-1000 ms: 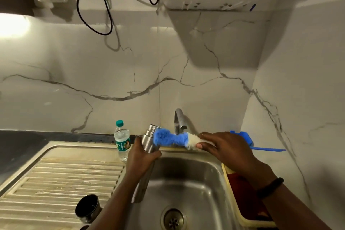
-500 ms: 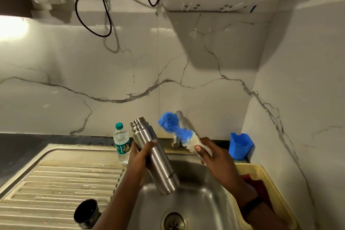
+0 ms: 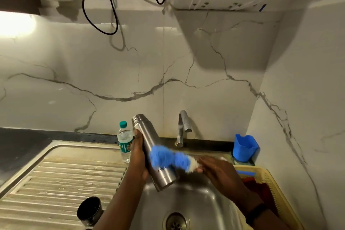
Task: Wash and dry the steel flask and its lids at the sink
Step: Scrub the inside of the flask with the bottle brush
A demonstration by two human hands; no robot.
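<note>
While the left hand (image 3: 139, 157) grips the steel flask (image 3: 152, 150) tilted over the sink (image 3: 188, 203), the right hand (image 3: 218, 170) holds a fluffy blue brush (image 3: 169, 158) against its smooth cylindrical side.
At lower left, a dark round lid (image 3: 89, 212) rests on the ribbed drainboard (image 3: 61, 179); a clear plastic bottle (image 3: 124, 143) stands behind, a blue cup (image 3: 244, 148) at mid right.

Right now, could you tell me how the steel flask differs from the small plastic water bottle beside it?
The steel flask is bare silver metal; the plastic water bottle is clear with a label. The flask is tilted over the sink, gripped by the left hand; the bottle stands upright on the counter, untouched. The flask's mouth has no lid; the bottle wears a teal cap. The flask looks taller. Both are slim cylinders.
</note>
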